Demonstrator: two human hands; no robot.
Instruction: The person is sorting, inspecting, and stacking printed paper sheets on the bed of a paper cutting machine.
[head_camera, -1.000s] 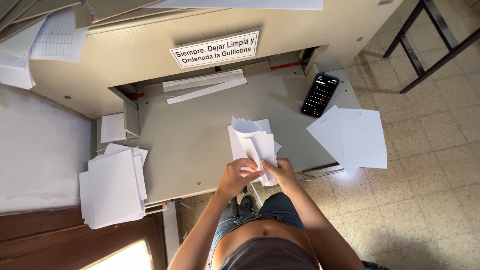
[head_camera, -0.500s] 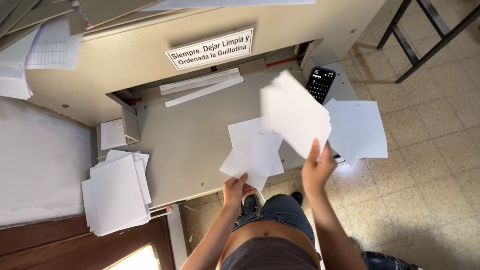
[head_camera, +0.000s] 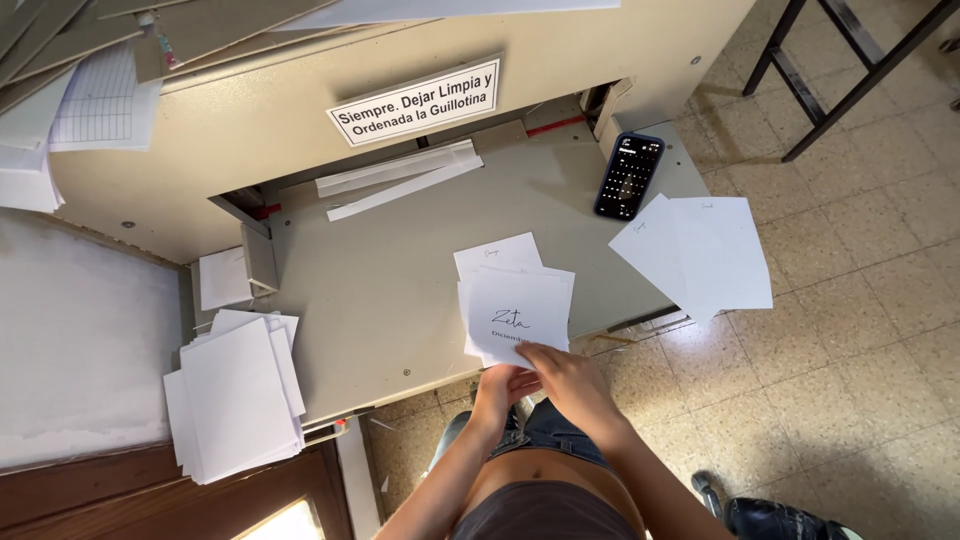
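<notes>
Left hand (head_camera: 497, 385) and right hand (head_camera: 560, 375), both pinched on small printed sheets (head_camera: 515, 310) at the cutter table's (head_camera: 390, 290) near edge; sorted sheets (head_camera: 700, 250) on right corner, phone (head_camera: 628, 176) beyond; handheld stack apparently remains.

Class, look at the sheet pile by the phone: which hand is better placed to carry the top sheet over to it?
Probably the right hand: it rests on the top sheet and lies nearer the right pile. The left hand sits at the stack's near edge, farther away.
</notes>
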